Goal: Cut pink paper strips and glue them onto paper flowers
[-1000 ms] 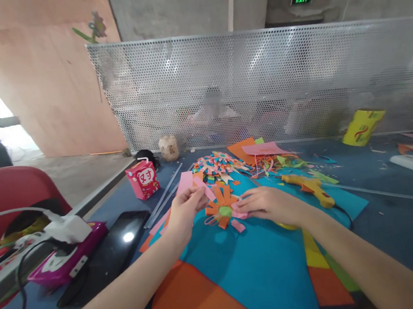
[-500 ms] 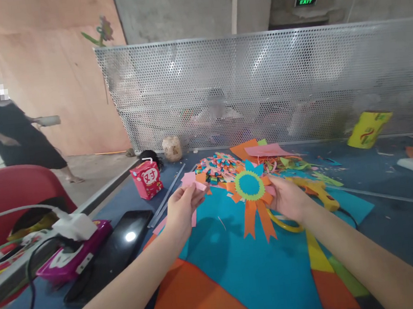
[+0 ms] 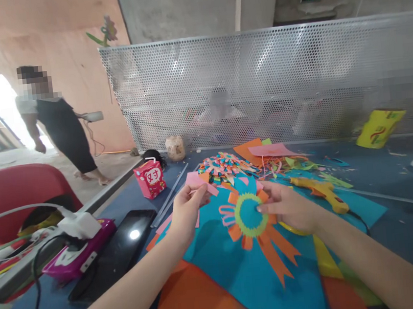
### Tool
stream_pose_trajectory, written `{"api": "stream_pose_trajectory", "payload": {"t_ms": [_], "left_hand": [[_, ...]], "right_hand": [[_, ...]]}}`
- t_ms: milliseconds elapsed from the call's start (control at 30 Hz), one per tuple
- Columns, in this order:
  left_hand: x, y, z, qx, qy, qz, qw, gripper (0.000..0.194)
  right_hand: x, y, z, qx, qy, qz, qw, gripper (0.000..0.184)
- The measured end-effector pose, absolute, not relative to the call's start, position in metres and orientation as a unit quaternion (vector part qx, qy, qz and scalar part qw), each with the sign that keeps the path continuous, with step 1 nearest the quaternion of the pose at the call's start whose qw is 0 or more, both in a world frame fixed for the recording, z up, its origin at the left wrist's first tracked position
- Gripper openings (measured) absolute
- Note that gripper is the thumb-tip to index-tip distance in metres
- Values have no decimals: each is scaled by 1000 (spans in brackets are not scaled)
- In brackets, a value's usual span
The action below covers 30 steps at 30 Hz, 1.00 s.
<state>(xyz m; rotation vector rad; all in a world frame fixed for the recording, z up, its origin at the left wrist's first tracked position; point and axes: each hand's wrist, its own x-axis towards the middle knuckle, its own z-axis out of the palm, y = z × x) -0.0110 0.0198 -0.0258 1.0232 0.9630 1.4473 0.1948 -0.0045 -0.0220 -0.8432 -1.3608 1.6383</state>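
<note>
Pinched in my left hand (image 3: 189,210) are pieces of pink paper (image 3: 196,179), with a bit of orange showing behind them. My right hand (image 3: 289,205) grips a paper rosette (image 3: 248,214) by its right side, the thumb on its front. The rosette has a blue centre, a scalloped lime ring, orange and pink loops around it, blue points on top and two notched orange tails hanging to the lower right. Below both hands lies a large blue sheet (image 3: 222,275). A yellow hot glue gun (image 3: 323,194) rests just right of my right hand.
Behind my hands are a heap of colourful paper pieces (image 3: 226,164) and paper scraps (image 3: 292,162). A red drink carton (image 3: 150,179), a black phone (image 3: 113,252) and a purple power strip (image 3: 80,251) stand left. A perforated metal screen (image 3: 258,85) borders the table. A person (image 3: 59,121) walks at left.
The rosette has tilted, its tails swinging right, and come lower and nearer. My right thumb now lies on its front. The walking person has moved right.
</note>
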Motion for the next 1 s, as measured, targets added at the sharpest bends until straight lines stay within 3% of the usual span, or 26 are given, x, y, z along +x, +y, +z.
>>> {"api": "stream_pose_trajectory", "payload": {"t_ms": [167,367,600,1000], "left_hand": [[-8,8,-20,510,411,591,471,19],[-5,-6,-17,587,342,570,462,12],[-4,-8,-23,600,395,565,407,14],[1,-18,-17,552,390,542,499,12]], "right_hand": [[196,-7,-22,-324,-639,603,351,24],[197,-5,-23,-338,-653,571,365,21],[196,-7,-26,-373,-645,534,400,26],[198,-6,-30,-376,-653,524,398,31]]}}
